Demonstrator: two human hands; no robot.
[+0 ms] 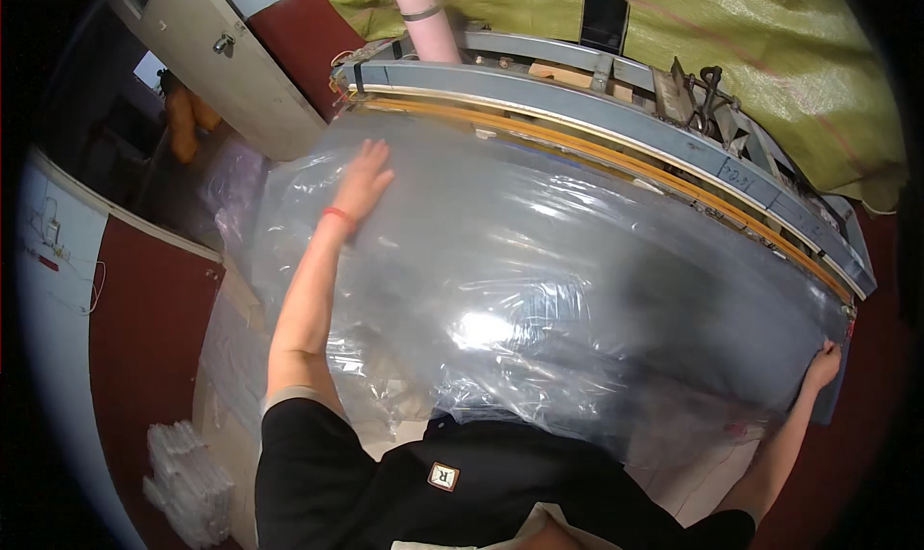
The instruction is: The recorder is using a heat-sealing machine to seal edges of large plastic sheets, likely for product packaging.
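A wide sheet of clear plastic film (414, 223) lies over the work table in front of me, wrinkled and shiny toward my body. My left hand (366, 179) rests flat on the film near its far left part, fingers stretched out, a red band round the wrist. Far out to the right, my right hand (824, 365) is closed at the film's right edge, the fingers seeming to pinch it. A long metal bar frame (577, 98) with an orange strip (616, 160) below it runs along the table's far side.
On the frame stand a pink bottle (428, 25) and a dark phone (604, 23). A metal clamp (710, 98) sits farther right. Yellow-green sheeting (751, 50) hangs behind. An open door (221, 59) is at the left; bundled clear plastic (188, 483) lies at the lower left.
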